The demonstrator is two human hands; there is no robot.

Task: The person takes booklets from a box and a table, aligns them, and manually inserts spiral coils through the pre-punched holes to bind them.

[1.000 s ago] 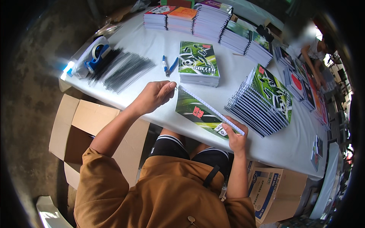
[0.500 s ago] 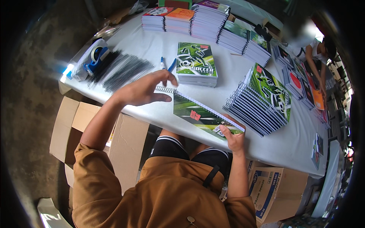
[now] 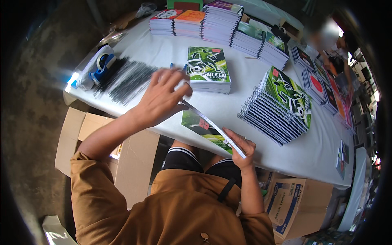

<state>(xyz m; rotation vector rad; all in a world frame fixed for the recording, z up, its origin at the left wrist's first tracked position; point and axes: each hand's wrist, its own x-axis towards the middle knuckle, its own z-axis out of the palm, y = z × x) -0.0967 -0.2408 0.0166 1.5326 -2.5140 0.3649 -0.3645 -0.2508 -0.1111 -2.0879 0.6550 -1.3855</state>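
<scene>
Holding 1 slim green notebook [image 3: 208,131] over near edge of white table [image 3: 314,163], tilted, long edge up and running diag from L hand down to R hand; w/ small red patch on visible part of cover

Gripping lower R end of same firmly w/ R hand [image 3: 243,152], closed on it

Poised at upper L end w/ L hand [image 3: 168,94], half open, w/ fingers curled and a bit blurred; can't tell if pinching anything

Just beyond L hand, to R: squared stack w/ green soccer cover [image 3: 207,64]; to L: heap of dark wire coils [image 3: 132,81], and next to that a blue tape dispenser [image 3: 105,67]

To R of notebook, well apart from it: tall leaning stack of coil-bound notebooks [image 3: 281,108], w/ same type of green cover on top

Along far side: approx 5 stacks, incl 1 red-topped [image 3: 162,27], 1 orange-topped [image 3: 189,25] and 1 taller purple-topped [image 3: 222,22]

Far R: more notebooks in rows [image 3: 316,83], nr a co-worker [image 3: 341,55], partly blurred

Below table: open cardboard box [image 3: 136,163] on L, 2nd cardboard box [image 3: 310,204] on R
</scene>
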